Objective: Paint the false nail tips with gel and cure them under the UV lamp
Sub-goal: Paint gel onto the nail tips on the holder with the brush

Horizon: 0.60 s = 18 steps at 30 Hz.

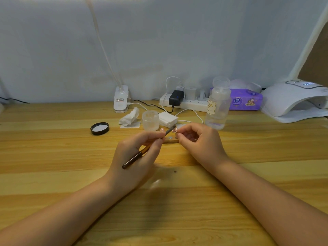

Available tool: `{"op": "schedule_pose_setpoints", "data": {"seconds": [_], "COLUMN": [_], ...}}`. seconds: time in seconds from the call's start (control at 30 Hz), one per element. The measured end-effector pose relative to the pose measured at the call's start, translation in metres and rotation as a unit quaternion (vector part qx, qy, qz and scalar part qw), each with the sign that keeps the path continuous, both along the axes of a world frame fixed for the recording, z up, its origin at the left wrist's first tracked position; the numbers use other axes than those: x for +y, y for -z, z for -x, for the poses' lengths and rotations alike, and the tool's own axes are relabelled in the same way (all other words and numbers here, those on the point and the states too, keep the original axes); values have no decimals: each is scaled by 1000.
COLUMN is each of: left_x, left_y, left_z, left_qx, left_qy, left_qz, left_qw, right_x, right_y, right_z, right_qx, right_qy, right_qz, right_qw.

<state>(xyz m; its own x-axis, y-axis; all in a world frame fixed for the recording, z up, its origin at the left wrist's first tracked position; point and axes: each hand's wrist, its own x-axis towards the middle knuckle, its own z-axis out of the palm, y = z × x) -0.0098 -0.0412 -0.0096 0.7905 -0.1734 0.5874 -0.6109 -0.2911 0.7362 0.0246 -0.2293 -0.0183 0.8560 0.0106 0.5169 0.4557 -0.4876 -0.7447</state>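
Observation:
My left hand [140,153] grips a brown-handled gel brush [142,153], its bristle end raised toward my right fingertips. My right hand [198,141] pinches a small false nail tip [176,130] between thumb and forefinger, right at the brush tip. Under both hands lies a wooden nail holder strip [171,139] with round metal studs. An open frosted gel jar [150,120] stands just behind, and its black lid [99,128] lies to the left. The white UV lamp [292,102] sits at the far right of the wooden table [71,174].
A clear pump bottle [217,105] stands right of the jar. Cotton pads [167,118] and a crumpled tissue [130,117] lie behind. A power strip [186,102] with cables, a purple tissue pack [245,100] and a desk lamp clamp [121,100] line the wall.

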Motion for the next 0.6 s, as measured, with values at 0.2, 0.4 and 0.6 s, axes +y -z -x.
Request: {"op": "schedule_pose_setpoints", "data": {"seconds": [0.2,0.4,0.6], "left_x": [3,-1,2], "left_y": [0,-1,1], "left_z": [1,0,0], "left_qx": [1,-2,-30], "left_qy": [-9,-9,-4], "left_qz": [-9,2,-11], "left_qw": [1000,1000,999], "right_x": [0,0,-1], "right_y": [1,1,2], "right_z": [-2,-2,-4], "right_qx": [1,-6,3], "right_qy": [6,-1,25], "right_qz": [-2,11,-10], "right_qw": [1000,1000,1000]}}
